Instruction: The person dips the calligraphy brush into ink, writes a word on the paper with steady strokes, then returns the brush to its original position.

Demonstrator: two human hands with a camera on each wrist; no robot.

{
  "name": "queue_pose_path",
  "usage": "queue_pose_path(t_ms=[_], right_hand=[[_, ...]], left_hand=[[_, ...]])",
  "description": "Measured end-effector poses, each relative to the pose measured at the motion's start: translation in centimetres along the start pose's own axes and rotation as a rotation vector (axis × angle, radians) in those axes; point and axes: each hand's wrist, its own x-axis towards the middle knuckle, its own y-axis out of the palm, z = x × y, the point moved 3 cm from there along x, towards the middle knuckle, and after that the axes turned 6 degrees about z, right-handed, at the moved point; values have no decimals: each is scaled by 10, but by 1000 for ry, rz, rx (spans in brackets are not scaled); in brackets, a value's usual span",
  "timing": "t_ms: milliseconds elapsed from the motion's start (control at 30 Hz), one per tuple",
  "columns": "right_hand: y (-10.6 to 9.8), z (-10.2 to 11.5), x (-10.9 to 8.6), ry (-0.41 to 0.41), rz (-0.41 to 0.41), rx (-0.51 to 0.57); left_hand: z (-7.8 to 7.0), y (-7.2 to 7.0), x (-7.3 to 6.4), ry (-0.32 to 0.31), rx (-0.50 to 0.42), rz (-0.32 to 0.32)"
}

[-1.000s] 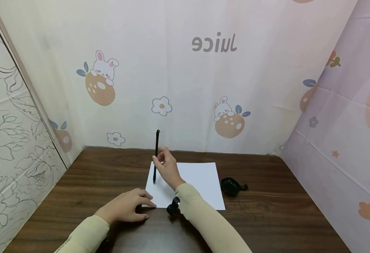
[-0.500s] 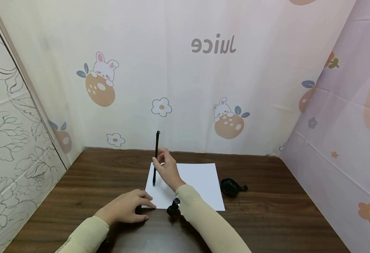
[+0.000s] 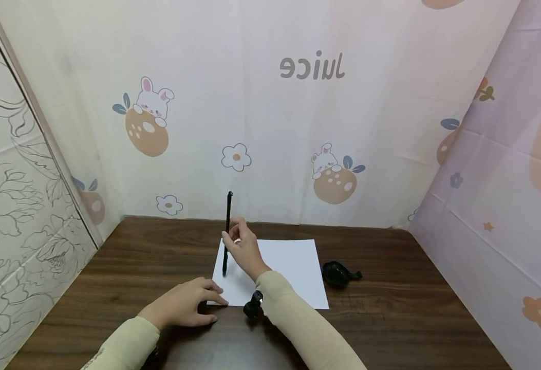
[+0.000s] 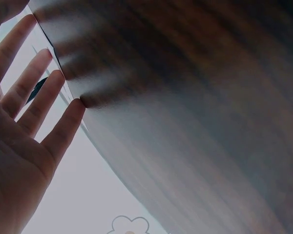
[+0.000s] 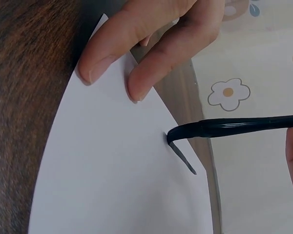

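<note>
In the head view, the right hand [image 3: 246, 251] pinches a black brush [image 3: 228, 213] between thumb and fingers, nearly upright, over the left part of a white paper [image 3: 293, 262]. This paper lies near the far edge of the wooden tabletop [image 3: 390, 313]. The left hand [image 3: 184, 303] is spread, with fingertips resting at the paper's near left corner. Towards the tabletop's right edge, just beside the paper, lies a black rounded object [image 3: 337, 274] with a narrow neck. On the curtain [image 3: 270, 113] one reads "Juice", mirrored. In the left wrist view, the left hand's fingers are straight and apart, gripping nothing. In the right wrist view, the brush tip touches the paper at one dark stroke [image 5: 183, 157].
</note>
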Motion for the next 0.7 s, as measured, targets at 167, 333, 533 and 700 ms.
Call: queue_pose_path(t_ms=[167,333,533,700], right_hand=[[-4,3,1,-18,-28,-6],[-10,5,3,-33,-80,2],[-17,4,7,-37,-119,21],[-21,3,8,-34,-140,4]], left_hand=[[0,0,0,10,8,-12],[0,0,0,2,15,-11],[0,1,0,5,29,-17],[0,1,0,6,34,-26]])
